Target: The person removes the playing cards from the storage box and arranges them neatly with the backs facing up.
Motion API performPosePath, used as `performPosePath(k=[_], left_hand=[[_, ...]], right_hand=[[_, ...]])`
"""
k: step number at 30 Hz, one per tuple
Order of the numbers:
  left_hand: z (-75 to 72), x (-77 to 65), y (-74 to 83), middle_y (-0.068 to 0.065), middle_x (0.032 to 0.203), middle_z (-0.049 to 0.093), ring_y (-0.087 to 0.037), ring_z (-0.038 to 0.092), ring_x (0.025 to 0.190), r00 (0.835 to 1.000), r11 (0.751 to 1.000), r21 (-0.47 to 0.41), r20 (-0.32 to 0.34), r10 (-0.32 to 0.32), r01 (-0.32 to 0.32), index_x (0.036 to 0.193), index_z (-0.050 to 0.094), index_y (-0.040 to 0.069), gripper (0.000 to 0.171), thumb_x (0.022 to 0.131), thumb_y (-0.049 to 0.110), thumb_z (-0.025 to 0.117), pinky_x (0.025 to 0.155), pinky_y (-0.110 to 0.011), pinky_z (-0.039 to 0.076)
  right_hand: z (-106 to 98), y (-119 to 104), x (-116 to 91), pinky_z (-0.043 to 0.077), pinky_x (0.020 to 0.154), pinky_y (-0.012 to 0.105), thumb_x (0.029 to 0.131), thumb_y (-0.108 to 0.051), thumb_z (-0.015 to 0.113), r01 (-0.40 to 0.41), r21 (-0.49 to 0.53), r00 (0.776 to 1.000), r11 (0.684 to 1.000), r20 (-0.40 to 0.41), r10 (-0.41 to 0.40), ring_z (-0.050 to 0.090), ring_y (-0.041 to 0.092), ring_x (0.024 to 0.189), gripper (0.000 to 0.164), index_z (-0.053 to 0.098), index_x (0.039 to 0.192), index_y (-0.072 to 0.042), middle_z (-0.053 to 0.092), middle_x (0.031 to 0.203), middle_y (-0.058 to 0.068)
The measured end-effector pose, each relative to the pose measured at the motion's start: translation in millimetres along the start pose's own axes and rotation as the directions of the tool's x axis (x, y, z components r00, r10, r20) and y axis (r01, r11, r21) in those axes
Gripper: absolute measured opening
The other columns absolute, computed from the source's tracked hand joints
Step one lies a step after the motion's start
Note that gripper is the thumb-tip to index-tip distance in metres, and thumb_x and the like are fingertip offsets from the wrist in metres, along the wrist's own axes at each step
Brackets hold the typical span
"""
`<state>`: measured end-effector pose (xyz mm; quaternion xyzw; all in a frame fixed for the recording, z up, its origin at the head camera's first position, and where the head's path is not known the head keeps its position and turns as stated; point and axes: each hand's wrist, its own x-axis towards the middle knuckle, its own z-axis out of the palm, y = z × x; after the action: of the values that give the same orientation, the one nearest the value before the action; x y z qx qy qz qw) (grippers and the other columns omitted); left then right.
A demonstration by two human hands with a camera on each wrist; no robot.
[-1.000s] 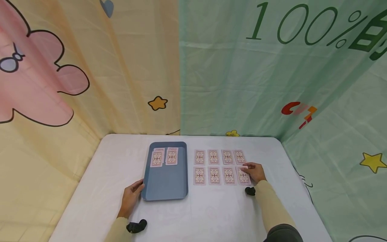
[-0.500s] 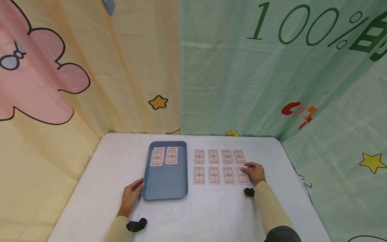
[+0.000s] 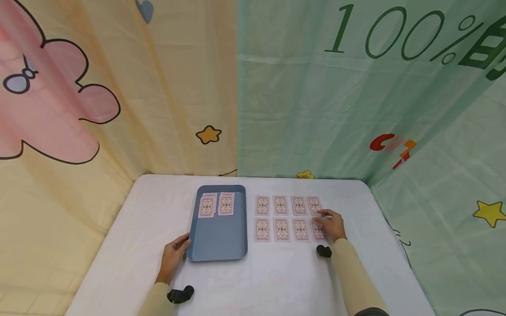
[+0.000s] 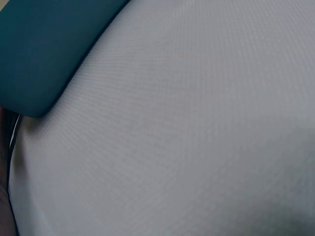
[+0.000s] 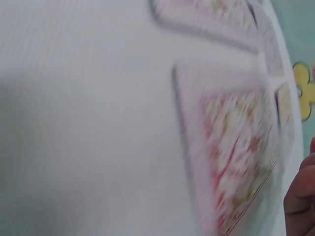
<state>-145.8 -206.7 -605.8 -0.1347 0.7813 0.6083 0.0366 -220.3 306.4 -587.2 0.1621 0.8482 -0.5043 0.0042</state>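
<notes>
My left hand (image 3: pixel 171 258) holds the left rim of a blue-grey tray (image 3: pixel 217 241), thumb over the edge. Only a sliver of that hand shows in the left wrist view, below the tray's corner (image 4: pixel 44 64). My right hand (image 3: pixel 334 226) hovers at the right end of two rows of face-down playing cards, thumb and forefinger apart. Its fingertips overlap the front row's last playing card (image 3: pixel 318 234), partly hiding it. A blurred playing card (image 5: pixel 241 152) with a red pattern fills the right wrist view, beside my fingers (image 5: pixel 301 196).
Two overlapping groups of face-down cards, a left one (image 3: pixel 207 208) and a right one (image 3: pixel 226 204), lie at the tray's far end. The back row includes a card (image 3: pixel 262 205) near the tray. Printed curtains (image 3: pixel 316 109) stand behind the white table (image 3: pixel 276 276).
My right hand has shifted slightly left over the corner card, and its fingers have spread a little. The left hand stays at the tray, and the cards keep their places.
</notes>
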Motion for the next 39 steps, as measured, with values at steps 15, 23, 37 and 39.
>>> performPosePath(k=[15,23,37,39], left_hand=[[0.2,-0.6,1.6,-0.023,0.136,0.053,-0.022,0.052,0.121,1.000,1.000,0.007,-0.005,0.021,-0.021,0.133,0.053,-0.005,0.040,0.097,0.013,0.057,0.083,-0.005,0.041],[1.0,-0.9,-0.2,-0.024,0.134,0.054,0.004,0.054,0.104,0.999,0.999,-0.015,-0.011,0.034,-0.034,0.132,0.054,-0.007,0.039,0.097,0.011,0.057,0.083,-0.005,0.042],[1.4,-0.5,-3.6,-0.024,0.135,0.053,0.016,0.049,0.094,0.999,0.998,-0.039,-0.012,0.042,-0.042,0.132,0.054,-0.007,0.041,0.097,0.013,0.059,0.082,-0.004,0.042],[1.4,-0.3,-3.8,-0.025,0.135,0.053,0.016,0.050,0.094,0.999,0.998,-0.045,-0.012,0.041,-0.041,0.132,0.054,-0.007,0.040,0.096,0.011,0.058,0.082,-0.005,0.042]], right_hand=[[52.8,-42.2,4.6,0.045,0.066,0.027,0.085,-0.014,0.074,0.118,0.083,0.990,0.989,0.065,-0.124,0.052,0.019,0.078,0.024,0.069,0.102,0.002,0.059,0.094,0.010],[86.4,-63.7,-1.3,0.044,0.055,0.027,0.084,-0.009,0.074,0.163,0.157,0.979,0.974,0.100,-0.180,0.051,0.019,0.068,0.019,0.069,0.099,0.002,0.059,0.090,0.010],[133.1,-93.4,-9.4,0.045,0.054,0.025,0.084,-0.009,0.075,0.217,0.191,0.957,0.957,0.152,-0.247,0.049,0.015,0.064,0.018,0.070,0.097,0.001,0.061,0.089,0.009],[139.9,-97.9,-10.7,0.045,0.053,0.025,0.083,-0.008,0.075,0.225,0.209,0.954,0.952,0.150,-0.259,0.049,0.014,0.063,0.018,0.070,0.097,0.002,0.060,0.088,0.009]])
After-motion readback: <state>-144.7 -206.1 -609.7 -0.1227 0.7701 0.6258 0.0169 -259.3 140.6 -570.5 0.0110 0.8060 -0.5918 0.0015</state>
